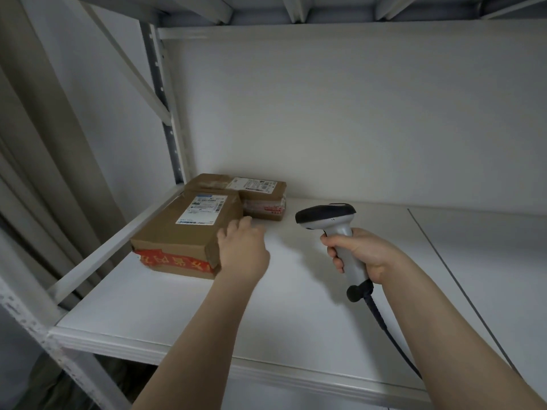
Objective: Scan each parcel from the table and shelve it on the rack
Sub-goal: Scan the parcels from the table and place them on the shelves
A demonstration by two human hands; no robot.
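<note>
Two brown cardboard parcels lie on the white rack shelf (296, 306) at its left end. The nearer parcel (180, 232) has a white label on top and red tape on its front. The second parcel (257, 196) sits behind it, against the back wall. My left hand (241, 250) is beside the right end of the nearer parcel, its fingers relaxed and touching the box's corner. My right hand (361, 255) grips the handle of a grey and black barcode scanner (328, 217), held above the shelf with its head pointing left. The scanner's cable runs down past my right forearm.
A white upright post (174, 119) and diagonal brace stand at the rack's left end. A low rail (118, 241) borders the shelf's left side. Another shelf (325, 13) hangs overhead. Beige curtains (44, 143) hang to the left. A seam (450, 273) crosses the shelf at right.
</note>
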